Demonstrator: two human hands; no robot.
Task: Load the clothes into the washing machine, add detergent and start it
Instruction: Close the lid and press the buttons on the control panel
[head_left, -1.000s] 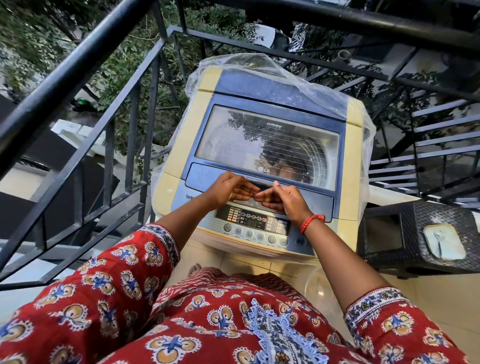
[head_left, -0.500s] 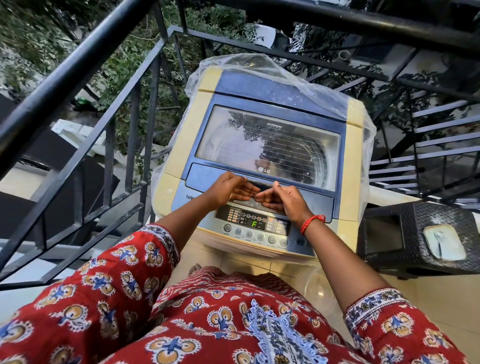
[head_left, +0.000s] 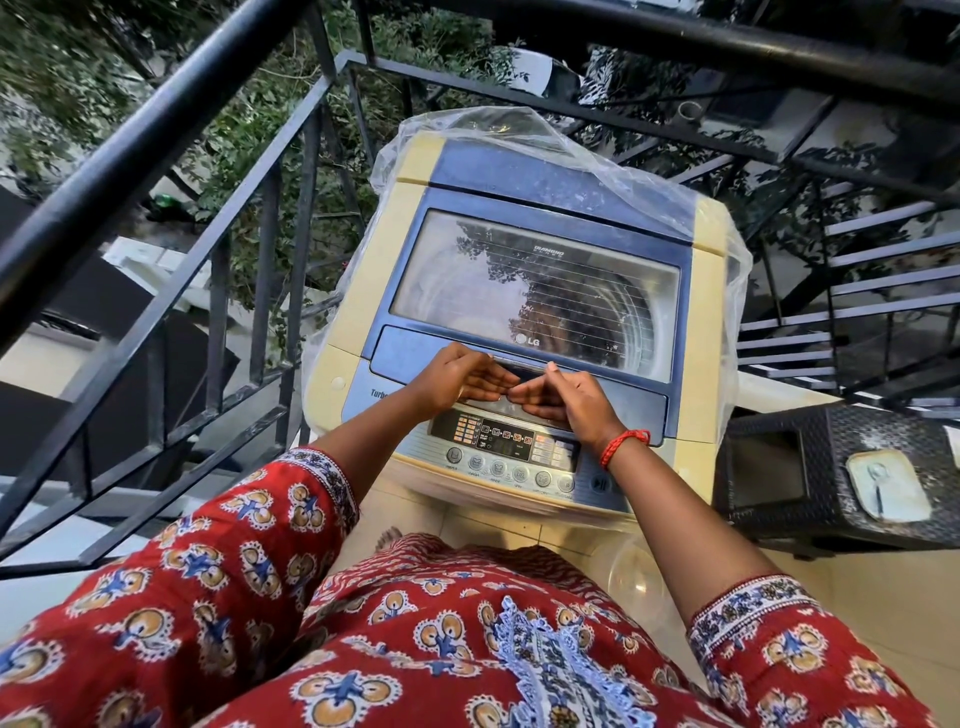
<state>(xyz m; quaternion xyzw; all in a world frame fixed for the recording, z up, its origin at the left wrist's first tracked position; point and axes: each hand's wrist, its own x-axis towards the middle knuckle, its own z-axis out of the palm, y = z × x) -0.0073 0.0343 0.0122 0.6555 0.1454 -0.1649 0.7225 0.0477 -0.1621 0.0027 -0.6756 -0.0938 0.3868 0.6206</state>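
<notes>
Both hands sit at the lid handle (head_left: 511, 370) of the top-loading washing machine (head_left: 524, 332), lid shut: left hand (head_left: 457, 376) and right hand (head_left: 563, 400) curl fingers under it. A slip could drop the lid; the plastic cover (head_left: 545, 150) behind may snag.

I read soft, even daylight with no hard shadows. The glass lid (head_left: 535, 291) mirrors sky and foliage, hiding much of the drum. The plastic cover (head_left: 519, 140) shows white glare. Wide-angle distortion bows the railing (head_left: 156, 171) at the edges. Centre focus is sharp.
</notes>
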